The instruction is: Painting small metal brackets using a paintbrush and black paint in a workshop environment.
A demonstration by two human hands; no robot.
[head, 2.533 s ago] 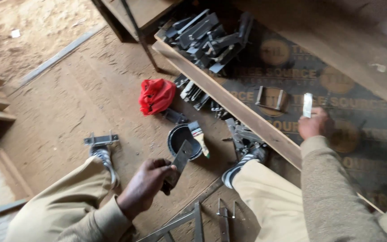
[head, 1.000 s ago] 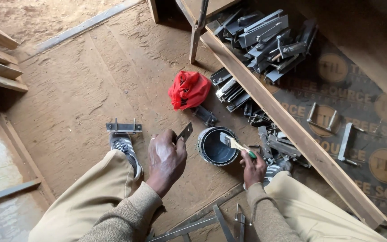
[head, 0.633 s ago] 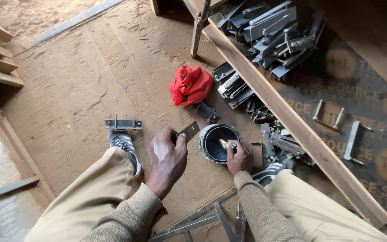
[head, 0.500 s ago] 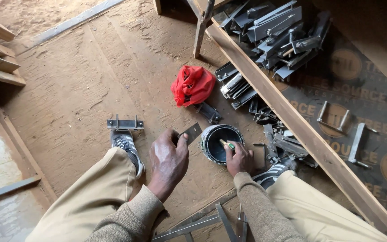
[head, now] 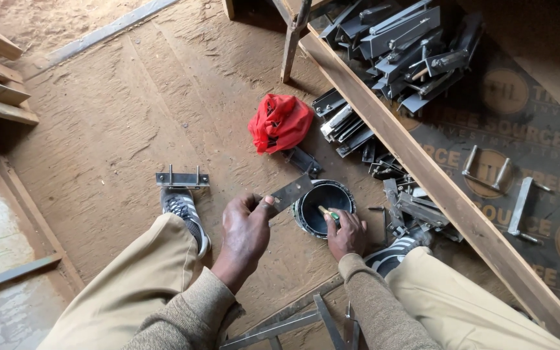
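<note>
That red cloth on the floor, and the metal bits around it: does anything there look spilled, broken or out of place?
Nothing looks spilled or broken. The red cloth lies crumpled on the wooden floor, and loose metal pieces are strewn beside the plank, untidy but intact. The dark tin stands upright.

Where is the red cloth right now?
In the head view, the red cloth lies bunched on the wooden floor above centre, just beyond the round black tin and left of the metal brackets.

Both bare hands, left hand (head: 246, 223) and right hand (head: 347, 233), come out of ribbed grey-brown knit sleeves (head: 384, 304). Loose khaki trousers (head: 131, 291) cover the legs; grey striped trainers (head: 183, 209) with white soles.
</note>
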